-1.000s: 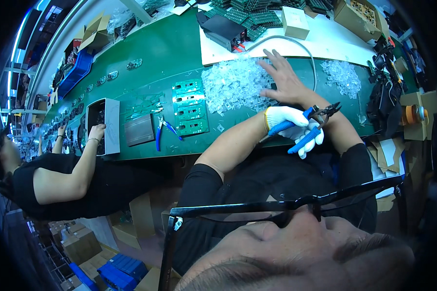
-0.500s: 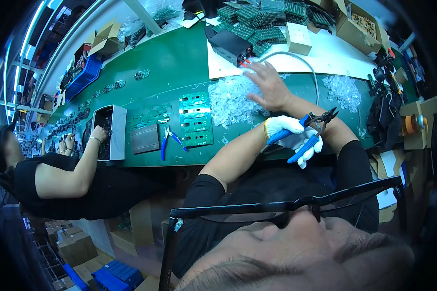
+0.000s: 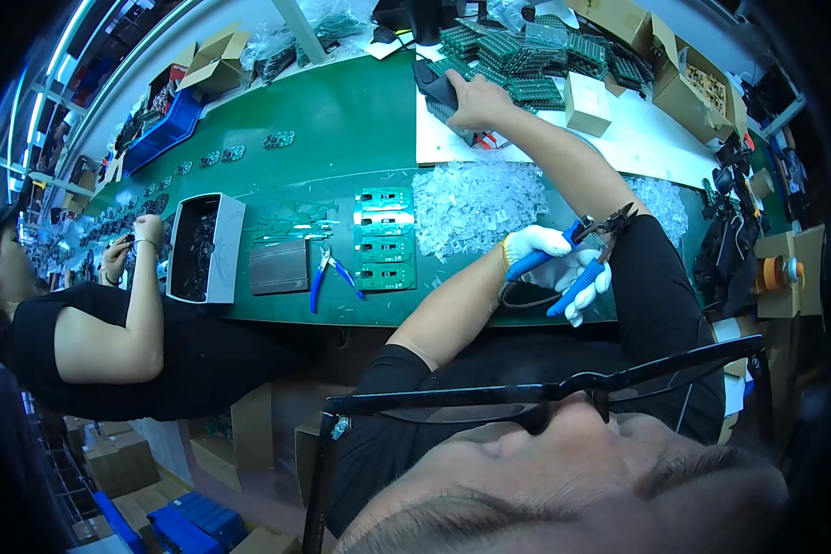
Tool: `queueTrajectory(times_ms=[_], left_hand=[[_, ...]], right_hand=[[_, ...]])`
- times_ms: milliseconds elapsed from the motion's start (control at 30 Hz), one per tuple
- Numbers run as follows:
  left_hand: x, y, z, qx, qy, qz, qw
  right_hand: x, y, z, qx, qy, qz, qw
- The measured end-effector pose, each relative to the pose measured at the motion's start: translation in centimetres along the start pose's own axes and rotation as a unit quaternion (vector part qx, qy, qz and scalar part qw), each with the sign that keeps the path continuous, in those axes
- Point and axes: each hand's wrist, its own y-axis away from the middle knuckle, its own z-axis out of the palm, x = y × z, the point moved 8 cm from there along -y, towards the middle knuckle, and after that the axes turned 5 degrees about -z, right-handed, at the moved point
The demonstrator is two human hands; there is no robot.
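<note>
My left hand, in a white glove with bare fingertips hidden from view, is closed around blue-handled cutting pliers, whose dark jaws point up to the right. My bare right hand reaches far over the bench to a black box-shaped device. Its index finger and thumb are apart against the device's right end; the other fingers are partly hidden. Beneath that arm lies a pile of small clear plastic pieces. Left of the pile is a green circuit-board panel.
Blue-handled nippers lie beside a dark flat block and thin green strips. A co-worker's hand is near a grey bin. Stacked green boards, a white carton and an open cardboard box stand behind.
My right hand has moved up and left from above the plastic pile to the black device. My left hand still grips the pliers. The co-worker's hand has left the grey bin.
</note>
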Motion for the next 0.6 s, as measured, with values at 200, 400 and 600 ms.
queueTrajectory(times_ms=[200,400,600], left_hand=[[0.2,0.7,-0.6,0.021,0.020,0.026,0.999],[0.3,0.1,-0.2,-0.008,0.021,0.008,1.000],[0.0,1.1,-0.5,0.040,0.013,0.004,0.999]], right_hand=[[1.2,-0.3,0.9,-0.001,-0.068,-0.021,0.997],[6.5,0.6,-1.5,0.151,-0.240,0.001,0.959],[10.8,6.0,-1.7,0.195,-0.410,-0.040,0.890]])
